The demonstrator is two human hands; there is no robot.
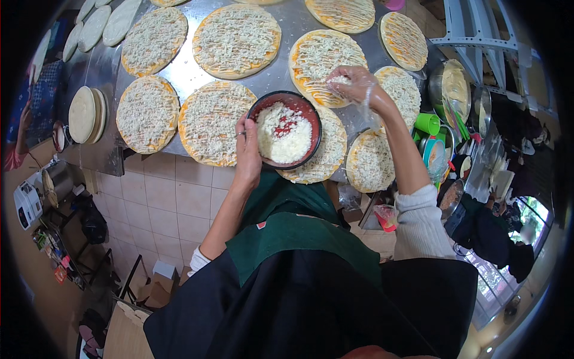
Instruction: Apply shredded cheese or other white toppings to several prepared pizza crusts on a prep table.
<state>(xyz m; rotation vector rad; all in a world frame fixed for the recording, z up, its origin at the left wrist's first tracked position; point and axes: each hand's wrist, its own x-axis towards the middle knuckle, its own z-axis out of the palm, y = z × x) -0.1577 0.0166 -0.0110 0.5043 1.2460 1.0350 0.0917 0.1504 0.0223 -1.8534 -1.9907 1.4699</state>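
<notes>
My left hand [249, 152] grips the left rim of a dark bowl with a red inside [316, 134], which holds crumbled white cheese [287, 150]. In a thin clear plastic glove, my right hand [358, 87] is closed around a clump of the same crumbled cheese [339, 80]. It is over the right side of a round pizza base [314, 54] with orange topping, pale sauce lines and cheese crumbs on its upper part. The bowl is above the front edges of a cheese-covered pizza [219, 121] and another pizza [329, 157], hiding parts of both.
Several more topped pizzas [237, 40] lie on the steel table [188, 67]. Plain dough rounds [83, 114] stand at the left. To the right are a large metal bowl [437, 89], a green cup [427, 124] and other containers. Another person's arm [23, 125] shows at far left.
</notes>
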